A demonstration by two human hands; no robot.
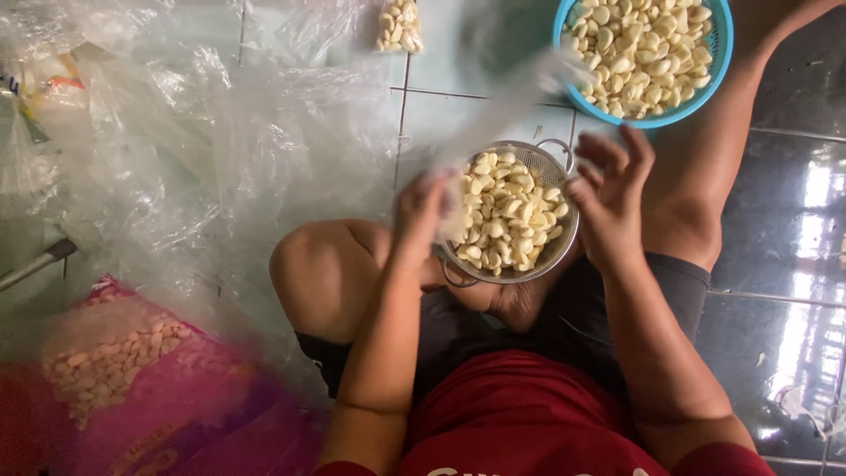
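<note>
1. Pinching a clear plastic bag (502, 115), the fingers of the left hand (421, 211) are closed on its lower end at the near-left rim of a metal colander (564, 251); the bag is blurred and stretches up toward the blue basket (705, 97).
2. The right hand (608, 198) hangs spread over the colander's right rim, fingers apart and holding nothing.
3. The colander sits between the person's bent legs, full of peeled garlic cloves (507, 216).
4. The blue basket, also heaped with cloves, stands on the tiled floor (793, 220) just beyond the colander.
5. A small filled bag of cloves (398, 26) lies farther off.
6. Crumpled clear plastic (176, 159) spreads left; a pink sack of cloves (132, 370) lies below it.
</note>
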